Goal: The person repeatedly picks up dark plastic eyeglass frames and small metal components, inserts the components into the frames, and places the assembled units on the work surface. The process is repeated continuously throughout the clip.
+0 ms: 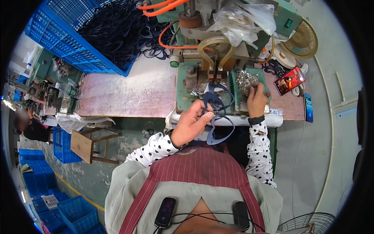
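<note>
My left hand (pixel 193 123) is closed on a dark blue eyeglass frame (pixel 210 137), gripping it near one end of its rims. The frame has wide, pointed lens openings without lenses and hangs just in front of the machine's working head (pixel 213 73). At the green tray (pixel 261 73) on the right, my right hand (pixel 256 100) has its fingers bent together at the near edge of a pile of small silvery metal parts (pixel 246 80). Whether a part is between those fingertips is too small to tell.
A blue crate (pixel 64 39) full of dark frames stands at the back left of the table (pixel 124 95). Orange hoses (pixel 163 7) run to the green machine. A red-screened phone (pixel 290 80), a blue device (pixel 308 108) and a fan (pixel 300 39) are at right; a wooden stool (pixel 82 146) stands left.
</note>
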`<state>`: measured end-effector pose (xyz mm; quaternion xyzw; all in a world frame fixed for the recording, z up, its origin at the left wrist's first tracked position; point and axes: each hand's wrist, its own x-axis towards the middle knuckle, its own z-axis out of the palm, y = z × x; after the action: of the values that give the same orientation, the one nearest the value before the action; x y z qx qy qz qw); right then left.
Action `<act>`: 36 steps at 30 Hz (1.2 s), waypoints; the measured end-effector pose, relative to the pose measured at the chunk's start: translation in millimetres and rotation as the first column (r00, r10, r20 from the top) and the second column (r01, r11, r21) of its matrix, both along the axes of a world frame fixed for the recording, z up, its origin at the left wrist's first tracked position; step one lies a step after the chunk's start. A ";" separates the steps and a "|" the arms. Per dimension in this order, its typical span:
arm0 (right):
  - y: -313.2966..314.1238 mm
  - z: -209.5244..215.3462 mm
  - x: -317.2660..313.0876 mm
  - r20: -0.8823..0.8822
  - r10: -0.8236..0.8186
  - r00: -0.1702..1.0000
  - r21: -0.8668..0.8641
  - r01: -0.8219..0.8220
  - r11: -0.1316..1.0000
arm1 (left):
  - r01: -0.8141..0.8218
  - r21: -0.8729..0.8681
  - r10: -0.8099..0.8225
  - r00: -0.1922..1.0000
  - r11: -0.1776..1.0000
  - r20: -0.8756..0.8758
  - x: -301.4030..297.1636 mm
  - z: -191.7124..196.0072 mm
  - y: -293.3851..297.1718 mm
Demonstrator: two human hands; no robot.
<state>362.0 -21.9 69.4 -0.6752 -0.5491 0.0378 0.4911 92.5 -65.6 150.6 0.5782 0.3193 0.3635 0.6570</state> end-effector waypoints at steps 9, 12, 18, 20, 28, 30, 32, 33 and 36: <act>-15.9 102.3 -71.0 -0.442 0.404 0.801 0.079 -0.414 0.907 | -0.070 0.041 0.068 0.997 0.997 0.043 1.0 -6.1 4.8; -11.9 111.7 -83.2 -0.561 0.379 0.736 0.012 -0.450 0.893 | -0.056 -0.016 0.058 0.987 0.998 0.150 2.7 -7.4 4.3; -0.6 110.8 -89.3 -0.664 0.407 0.627 0.057 -0.501 0.864 | -0.009 -0.053 0.015 0.993 0.999 0.120 -3.6 -5.8 1.7; 0.1 106.2 -87.9 -0.731 0.442 0.519 0.154 -0.506 0.849 | 0.039 0.309 -0.051 0.998 0.950 0.030 -17.7 1.9 4.9; -2.1 77.6 -87.6 -0.647 0.374 0.665 0.126 -0.390 0.912 | -0.214 0.406 0.177 0.976 0.888 0.126 -46.6 50.5 31.3; -1.2 73.3 -92.4 -0.501 0.368 0.784 0.152 -0.338 0.929 | -0.284 0.277 0.258 0.958 0.918 0.127 -47.6 66.3 43.0; -2.2 79.9 -98.5 -0.359 0.322 0.876 0.131 -0.295 0.947 | -0.279 0.288 0.276 0.960 0.916 0.051 -47.8 81.5 57.2; -2.6 83.4 -100.3 -0.285 0.293 0.913 0.124 -0.268 0.955 | -0.236 0.290 0.248 0.969 0.927 -0.003 -49.1 87.5 66.8; -0.7 89.1 -102.9 -0.327 0.328 0.886 0.077 -0.321 0.944 | 0.022 0.379 0.020 0.994 0.925 -0.106 -63.1 90.2 103.6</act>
<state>259.2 -22.5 158.5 -0.5525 -0.5628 0.2280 0.5710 29.4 38.0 240.9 0.7132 0.2776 0.3864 0.5148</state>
